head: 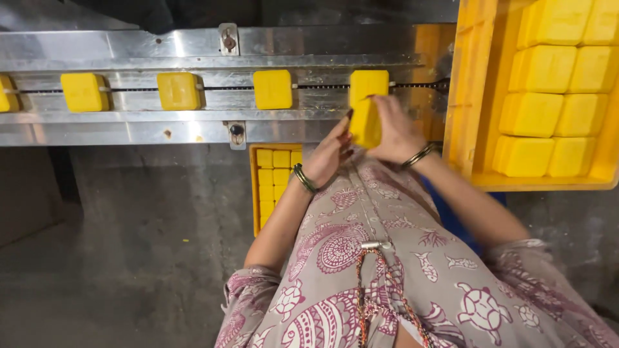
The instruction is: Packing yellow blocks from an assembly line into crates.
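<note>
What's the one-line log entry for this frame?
left hand: touching yellow block | right hand: gripping same block | place: above metal conveyor | beside: yellow crate

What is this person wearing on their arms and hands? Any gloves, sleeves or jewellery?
No gloves: both hands are bare. The left hand has a dark, twisted-looking bangle at the wrist, and the right hand has thin metal bangles. The forearms are uncovered. Short sleeves begin near the elbows, in pale cloth printed with maroon turtles, fish and round patterns.
</note>
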